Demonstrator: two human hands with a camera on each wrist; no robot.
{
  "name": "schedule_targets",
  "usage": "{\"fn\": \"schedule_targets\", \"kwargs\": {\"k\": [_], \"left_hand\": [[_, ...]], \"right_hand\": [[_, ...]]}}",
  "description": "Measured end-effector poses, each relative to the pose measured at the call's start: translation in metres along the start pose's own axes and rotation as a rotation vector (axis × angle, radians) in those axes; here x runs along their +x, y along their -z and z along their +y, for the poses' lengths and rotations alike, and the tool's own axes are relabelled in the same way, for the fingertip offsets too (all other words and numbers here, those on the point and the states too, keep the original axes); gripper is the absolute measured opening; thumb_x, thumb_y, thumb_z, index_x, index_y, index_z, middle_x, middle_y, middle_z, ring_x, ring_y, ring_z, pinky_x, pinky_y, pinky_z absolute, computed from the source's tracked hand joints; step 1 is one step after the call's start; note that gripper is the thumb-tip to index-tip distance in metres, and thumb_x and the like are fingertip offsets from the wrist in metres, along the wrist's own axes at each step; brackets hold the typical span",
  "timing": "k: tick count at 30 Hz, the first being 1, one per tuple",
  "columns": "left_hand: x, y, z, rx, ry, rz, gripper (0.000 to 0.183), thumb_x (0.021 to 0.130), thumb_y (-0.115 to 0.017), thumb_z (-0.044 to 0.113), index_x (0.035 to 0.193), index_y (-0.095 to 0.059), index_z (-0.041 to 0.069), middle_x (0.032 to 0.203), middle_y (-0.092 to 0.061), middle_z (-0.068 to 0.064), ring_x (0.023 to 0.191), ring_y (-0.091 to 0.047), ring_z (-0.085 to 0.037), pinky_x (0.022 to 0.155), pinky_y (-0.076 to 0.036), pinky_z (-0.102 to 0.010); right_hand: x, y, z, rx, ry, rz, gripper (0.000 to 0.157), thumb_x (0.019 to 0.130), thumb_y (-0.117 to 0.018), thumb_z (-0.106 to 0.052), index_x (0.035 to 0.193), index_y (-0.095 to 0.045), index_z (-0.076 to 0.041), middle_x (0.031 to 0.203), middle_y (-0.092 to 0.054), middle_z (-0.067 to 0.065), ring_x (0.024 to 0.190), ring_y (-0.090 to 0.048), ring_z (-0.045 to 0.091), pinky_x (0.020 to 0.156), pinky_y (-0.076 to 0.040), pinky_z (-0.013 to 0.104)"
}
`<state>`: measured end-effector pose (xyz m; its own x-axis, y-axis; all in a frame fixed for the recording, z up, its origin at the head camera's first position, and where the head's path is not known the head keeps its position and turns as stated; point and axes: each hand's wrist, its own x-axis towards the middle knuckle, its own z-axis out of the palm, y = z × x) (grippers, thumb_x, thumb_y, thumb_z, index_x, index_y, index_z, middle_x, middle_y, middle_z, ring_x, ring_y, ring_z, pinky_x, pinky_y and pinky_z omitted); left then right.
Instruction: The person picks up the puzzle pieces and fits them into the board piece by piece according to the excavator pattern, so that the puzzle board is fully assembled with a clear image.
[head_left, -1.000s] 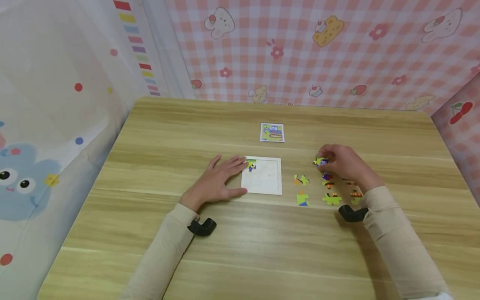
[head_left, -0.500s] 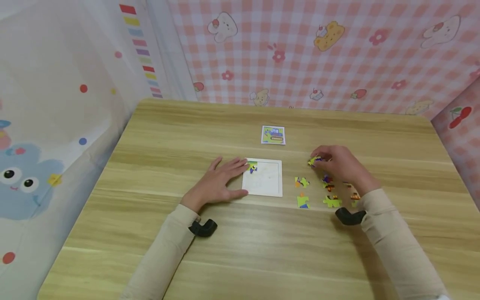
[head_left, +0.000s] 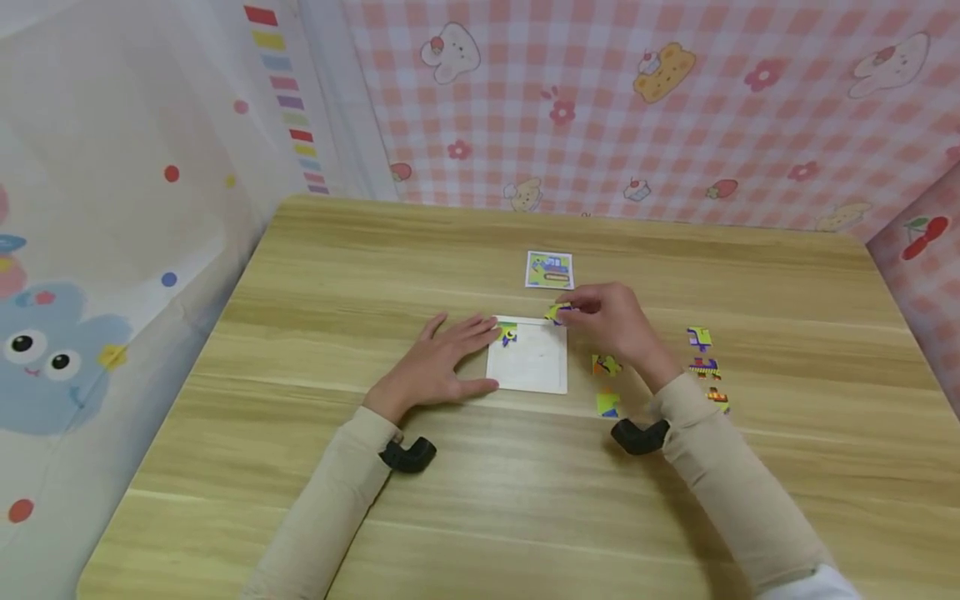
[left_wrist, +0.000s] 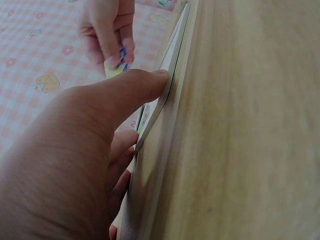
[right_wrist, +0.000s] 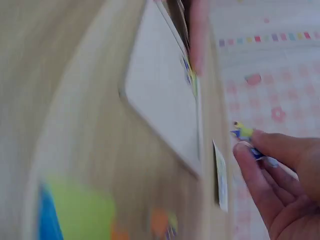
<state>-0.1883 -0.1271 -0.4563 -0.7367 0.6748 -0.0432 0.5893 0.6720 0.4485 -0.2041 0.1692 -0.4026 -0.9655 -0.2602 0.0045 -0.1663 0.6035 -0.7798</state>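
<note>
In the head view my left hand [head_left: 427, 367] rests at the left side of a white puzzle tray [head_left: 534, 367], its fingertips and thumb touching the rim. One jigsaw piece [head_left: 507, 333], green and yellow, lies in the tray's upper left corner, partly beneath a fingertip. My right hand [head_left: 617, 325] pinches another jigsaw piece [head_left: 555, 313] between thumb and fingers, above the tray's upper right edge. That held piece [right_wrist: 244, 132] looks yellow-green and blue in the right wrist view. The left wrist view has the thumb [left_wrist: 145, 82] pressed against the tray's edge.
Behind the tray lies a small picture card [head_left: 549, 270]. Loose pieces sit to the right: an orange-and-green one [head_left: 606, 365], a green-and-blue one [head_left: 607, 405], and a column including a red-and-purple one [head_left: 703, 367]. The right forearm covers part of this area. A checked cloth [head_left: 510, 100] hangs behind the table.
My right hand has carried the pinched jigsaw piece leftward from the loose pieces to the tray's upper right edge. My left hand has stayed at the tray.
</note>
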Motion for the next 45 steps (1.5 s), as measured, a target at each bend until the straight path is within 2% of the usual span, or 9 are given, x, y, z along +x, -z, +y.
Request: {"fn": "schedule_targets", "kwargs": {"k": [4, 8, 16, 21, 26, 37, 41, 45], "left_hand": [[0.000, 0.001, 0.001, 0.007, 0.004, -0.007, 0.086, 0.094, -0.058, 0.067, 0.163, -0.034, 0.022, 0.170, -0.023, 0.005, 0.158, -0.016, -0.018, 0.127, 0.004, -0.053], [0.001, 0.001, 0.001, 0.009, 0.007, -0.015, 0.086, 0.094, -0.057, 0.068, 0.163, -0.033, 0.022, 0.170, -0.022, 0.005, 0.158, -0.015, -0.017, 0.127, 0.005, -0.052], [0.000, 0.001, 0.000, -0.001, 0.015, -0.015, 0.086, 0.094, -0.057, 0.068, 0.163, -0.033, 0.022, 0.170, -0.023, 0.006, 0.158, -0.016, -0.016, 0.127, 0.005, -0.051], [-0.001, -0.002, 0.000, -0.003, 0.011, -0.018, 0.086, 0.094, -0.057, 0.068, 0.163, -0.033, 0.022, 0.170, -0.023, 0.006, 0.158, -0.016, -0.017, 0.127, 0.006, -0.051], [0.000, -0.002, 0.000, -0.003, 0.009, -0.016, 0.086, 0.094, -0.057, 0.068, 0.163, -0.033, 0.022, 0.170, -0.022, 0.006, 0.158, -0.015, -0.016, 0.127, 0.006, -0.051], [0.001, 0.000, -0.001, 0.005, 0.010, -0.007, 0.085, 0.094, -0.058, 0.066, 0.163, -0.034, 0.021, 0.170, -0.023, 0.005, 0.158, -0.017, -0.017, 0.127, 0.005, -0.051], [0.001, 0.000, 0.000, 0.006, 0.012, -0.010, 0.085, 0.094, -0.058, 0.066, 0.163, -0.033, 0.022, 0.170, -0.023, 0.006, 0.158, -0.016, -0.017, 0.127, 0.006, -0.051], [0.001, 0.000, 0.000, 0.001, 0.013, -0.011, 0.086, 0.094, -0.058, 0.066, 0.163, -0.033, 0.022, 0.170, -0.022, 0.006, 0.158, -0.016, -0.017, 0.127, 0.006, -0.051]], "right_hand": [[0.005, -0.018, -0.007, 0.051, -0.030, 0.021, 0.015, 0.096, -0.074, -0.009, 0.108, -0.080, -0.001, 0.099, -0.077, 0.013, 0.083, -0.068, 0.023, 0.069, -0.054, 0.024], [0.006, -0.030, -0.009, 0.062, -0.087, 0.022, 0.015, 0.097, -0.075, -0.011, 0.107, -0.081, -0.003, 0.103, -0.077, 0.012, 0.083, -0.063, 0.022, 0.067, -0.050, 0.027], [0.008, -0.041, -0.007, 0.145, -0.231, -0.029, 0.016, 0.098, -0.073, -0.012, 0.109, -0.080, -0.004, 0.097, -0.077, 0.011, 0.072, -0.063, 0.016, 0.062, -0.049, 0.021], [0.009, -0.047, -0.003, 0.195, -0.273, -0.042, 0.017, 0.097, -0.073, -0.011, 0.111, -0.079, -0.002, 0.096, -0.078, 0.013, 0.067, -0.066, 0.013, 0.060, -0.051, 0.019], [0.011, -0.050, -0.003, 0.189, -0.262, -0.045, 0.018, 0.097, -0.073, -0.010, 0.111, -0.079, -0.001, 0.090, -0.077, 0.012, 0.067, -0.064, 0.014, 0.060, -0.050, 0.020], [0.014, -0.054, -0.007, 0.068, -0.146, 0.001, 0.012, 0.093, -0.076, -0.005, 0.102, -0.078, 0.003, 0.077, -0.072, 0.011, 0.062, -0.062, 0.016, 0.058, -0.047, 0.023], [0.014, -0.055, -0.008, 0.028, -0.141, 0.003, 0.006, 0.094, -0.076, -0.005, 0.095, -0.078, 0.000, 0.079, -0.072, 0.010, 0.064, -0.061, 0.017, 0.061, -0.049, 0.026], [0.015, -0.056, -0.007, 0.022, -0.154, -0.010, 0.006, 0.095, -0.075, -0.006, 0.095, -0.078, -0.001, 0.081, -0.073, 0.010, 0.065, -0.062, 0.019, 0.063, -0.050, 0.028]]}}
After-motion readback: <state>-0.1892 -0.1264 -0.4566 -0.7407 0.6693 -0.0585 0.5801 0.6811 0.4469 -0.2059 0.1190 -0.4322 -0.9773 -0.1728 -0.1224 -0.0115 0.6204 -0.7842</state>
